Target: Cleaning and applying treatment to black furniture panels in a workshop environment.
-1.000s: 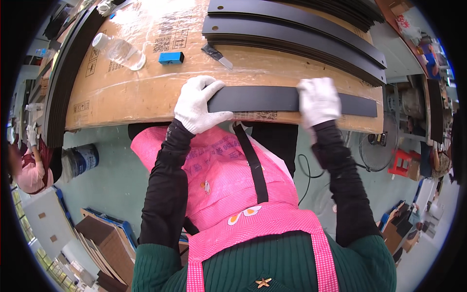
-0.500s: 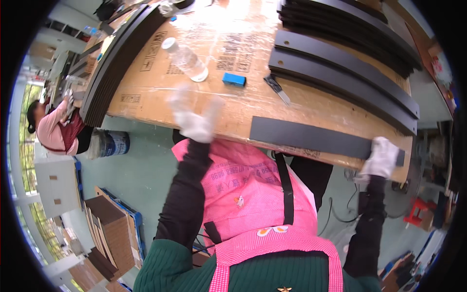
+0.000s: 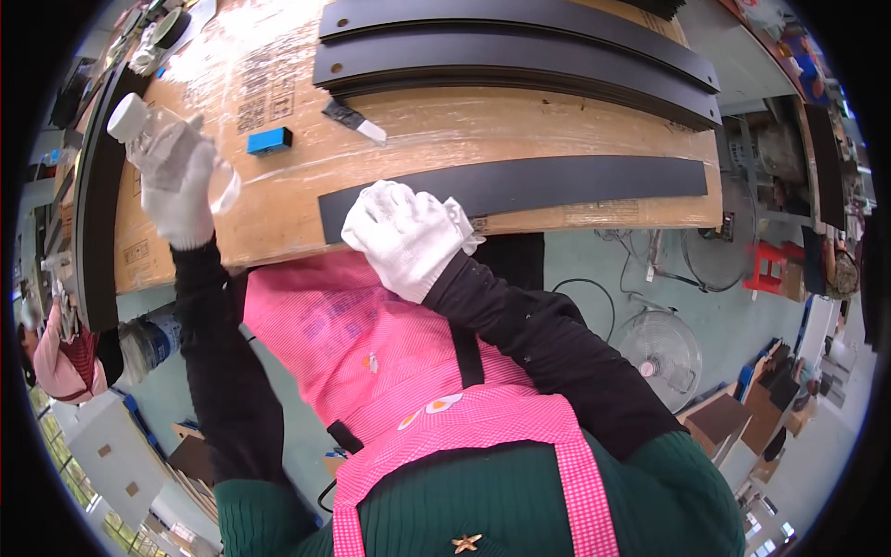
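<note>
Left hand, white glove, is closing around a clear bottle with a white cap; fingers blurring a bit, cap poking out past them on the far side, bottle base showing by the wrist side. Right hand, also gloved, is curling with knuckles up over the left part of a dark flat strip; fingertips hiding underneath, so can't tell if it's gripping anything.

Strip is lying along the front of the cardboard-covered table, its near edge running close to the table's front edge, left end sticking out a little beyond the right hand, right end stopping just short of the table's right edge. Bare cardboard is stretching between the two hands and, as a band, between strip and stack of dark strips behind.

Blue block is sitting right of the bottle; black-handled blade tool is lying between block and strip, near the stack's left end. Second dark stack is lining the table's left edge, limiting leftward room beside the left hand.
</note>
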### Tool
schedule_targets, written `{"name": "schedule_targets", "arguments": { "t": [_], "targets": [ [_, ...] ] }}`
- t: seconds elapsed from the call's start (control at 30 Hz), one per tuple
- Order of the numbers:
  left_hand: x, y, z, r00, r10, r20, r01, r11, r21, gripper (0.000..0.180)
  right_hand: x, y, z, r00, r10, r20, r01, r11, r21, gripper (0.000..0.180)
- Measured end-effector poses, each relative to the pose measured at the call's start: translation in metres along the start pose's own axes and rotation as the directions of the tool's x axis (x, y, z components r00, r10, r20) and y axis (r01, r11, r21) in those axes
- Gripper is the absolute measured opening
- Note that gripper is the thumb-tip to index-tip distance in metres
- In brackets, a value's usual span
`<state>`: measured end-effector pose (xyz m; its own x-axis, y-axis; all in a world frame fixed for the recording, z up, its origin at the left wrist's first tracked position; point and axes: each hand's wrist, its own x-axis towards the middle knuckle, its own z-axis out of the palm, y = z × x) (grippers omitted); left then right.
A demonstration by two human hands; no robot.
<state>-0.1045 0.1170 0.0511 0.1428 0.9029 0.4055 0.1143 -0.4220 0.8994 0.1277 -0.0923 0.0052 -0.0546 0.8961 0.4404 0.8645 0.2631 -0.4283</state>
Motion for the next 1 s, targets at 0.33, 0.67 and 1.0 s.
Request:
{"name": "schedule_targets", "arguments": {
  "t": [0.33,0.67,1.0],
  "targets": [
    [-0.065,0.067,0.017,0.878,-0.278,0.389,0.153,0.934,0.322,0.056,-0.122,0.291,-0.226,0.715,0.673,-0.189,-0.47,0.263,-0.842,0.016],
    [-0.083,0.099,0.097,0.648,-0.288,0.706,-0.278,0.773,0.57,0.068,-0.219,0.405,-0.258,0.454,0.558,-0.695,-0.891,0.277,-0.36,0.043],
    [-0.089,0.101,0.135,0.55,-0.221,0.806,-0.55,0.63,0.548,0.054,-0.223,0.404,-0.258,0.404,0.629,-0.664,-0.914,0.312,-0.26,0.049]
  ]
}}
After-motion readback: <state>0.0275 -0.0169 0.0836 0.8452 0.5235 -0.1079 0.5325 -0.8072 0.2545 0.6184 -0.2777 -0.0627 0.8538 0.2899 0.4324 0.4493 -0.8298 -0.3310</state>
